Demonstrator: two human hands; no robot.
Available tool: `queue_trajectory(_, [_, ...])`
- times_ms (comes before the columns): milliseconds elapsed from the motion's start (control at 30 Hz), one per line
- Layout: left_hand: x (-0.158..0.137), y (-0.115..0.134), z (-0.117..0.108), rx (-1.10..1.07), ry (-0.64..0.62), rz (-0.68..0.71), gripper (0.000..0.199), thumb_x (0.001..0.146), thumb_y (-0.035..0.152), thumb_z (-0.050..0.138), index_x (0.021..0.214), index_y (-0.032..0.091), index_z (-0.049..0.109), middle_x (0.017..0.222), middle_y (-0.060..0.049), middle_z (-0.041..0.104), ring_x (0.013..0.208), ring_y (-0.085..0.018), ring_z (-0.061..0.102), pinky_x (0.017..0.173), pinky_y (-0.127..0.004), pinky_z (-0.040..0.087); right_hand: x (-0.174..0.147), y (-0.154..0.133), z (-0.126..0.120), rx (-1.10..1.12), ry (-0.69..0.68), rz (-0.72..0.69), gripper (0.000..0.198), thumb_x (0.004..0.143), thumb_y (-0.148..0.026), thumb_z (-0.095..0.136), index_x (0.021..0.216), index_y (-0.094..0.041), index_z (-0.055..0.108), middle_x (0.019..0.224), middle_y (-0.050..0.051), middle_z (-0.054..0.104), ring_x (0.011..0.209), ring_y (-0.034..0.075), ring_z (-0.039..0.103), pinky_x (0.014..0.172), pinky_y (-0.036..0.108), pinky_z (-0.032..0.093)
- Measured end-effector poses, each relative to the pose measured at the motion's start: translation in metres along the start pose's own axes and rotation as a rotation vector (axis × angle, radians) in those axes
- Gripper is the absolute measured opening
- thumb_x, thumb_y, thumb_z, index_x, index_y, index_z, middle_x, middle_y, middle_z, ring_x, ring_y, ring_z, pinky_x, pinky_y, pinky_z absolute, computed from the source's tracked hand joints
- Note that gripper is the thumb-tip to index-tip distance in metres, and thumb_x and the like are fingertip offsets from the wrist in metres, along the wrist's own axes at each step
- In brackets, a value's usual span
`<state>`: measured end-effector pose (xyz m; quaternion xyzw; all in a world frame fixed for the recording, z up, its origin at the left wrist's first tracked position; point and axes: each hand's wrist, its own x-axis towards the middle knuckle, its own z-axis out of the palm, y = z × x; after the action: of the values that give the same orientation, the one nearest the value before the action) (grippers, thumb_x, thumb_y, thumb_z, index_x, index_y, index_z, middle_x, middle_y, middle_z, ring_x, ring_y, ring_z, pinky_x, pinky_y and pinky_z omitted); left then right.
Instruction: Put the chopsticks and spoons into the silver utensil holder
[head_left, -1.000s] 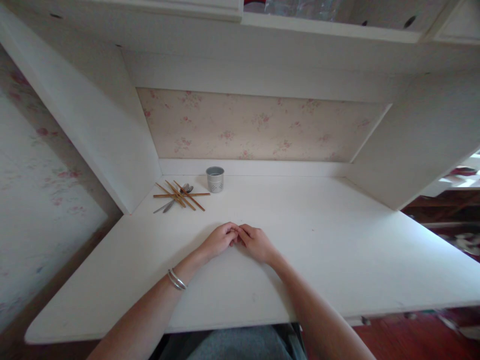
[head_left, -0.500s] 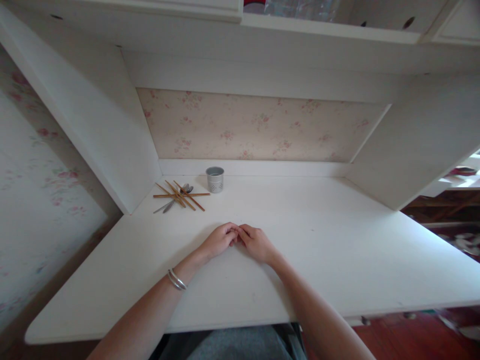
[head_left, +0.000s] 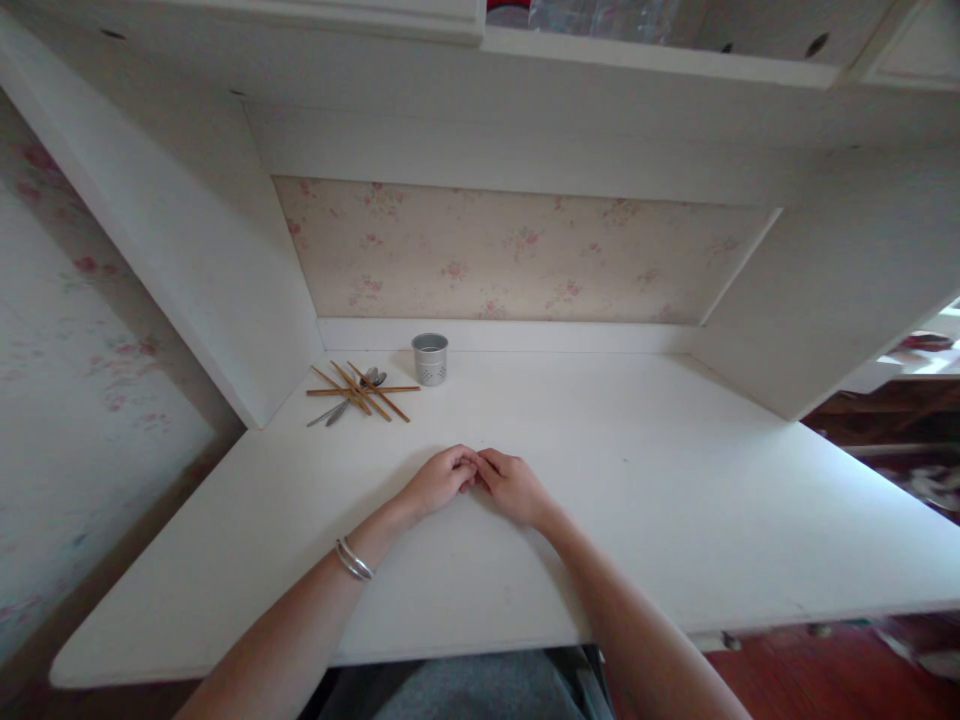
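At far left, well out from the left hand, a floral wall (head_left: 112,350) meets a white side panel (head_left: 187,220). Beyond the left hand and to its left, wooden chopsticks (head_left: 360,391) lie crossed in a loose pile over metal spoons (head_left: 337,411), whose handles point back toward the person. Two silver bangles (head_left: 354,560) circle the left forearm behind that hand. The grey metal cup (head_left: 430,362), pierced with small holes low on its side, stands upright straight beyond the left hand; one chopstick tip ends right by it, and whether they touch I cannot tell. The left hand (head_left: 441,480) rests on the white desk (head_left: 645,520), its fingers curled in and pressed against those of the right hand (head_left: 516,487), which are curled likewise. Well to the right of the right hand rises another side panel (head_left: 817,270), with dark wooden shelving (head_left: 862,415) past it.
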<state>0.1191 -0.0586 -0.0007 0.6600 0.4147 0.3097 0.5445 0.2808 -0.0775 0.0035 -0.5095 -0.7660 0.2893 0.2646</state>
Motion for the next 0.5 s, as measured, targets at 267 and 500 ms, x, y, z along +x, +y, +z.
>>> queue_trajectory(267, [0.002,0.003,-0.009,0.132,-0.028,-0.01,0.024,0.079,0.028,0.047,0.092,0.014,0.062,0.068,0.0,0.058,0.059,-0.012,0.051,0.057,-0.024,0.04,-0.001,-0.001,-0.002,0.0,-0.003,0.023,0.038,0.097,-0.037,0.031,0.094,-0.019,0.064,0.082,0.004,0.066,0.07,0.014,0.057,0.065,0.024,0.036])
queue_trajectory(500, [0.044,0.017,-0.13,0.859,0.494,0.047,0.033,0.087,0.029,0.037,0.102,0.016,0.064,0.108,-0.01,0.065,0.102,-0.022,0.057,0.093,-0.033,0.041,0.003,0.001,0.004,-0.031,0.003,0.086,0.029,0.093,-0.034,0.039,0.089,-0.022,0.065,0.079,0.001,0.069,0.071,0.014,0.059,0.063,0.023,0.035])
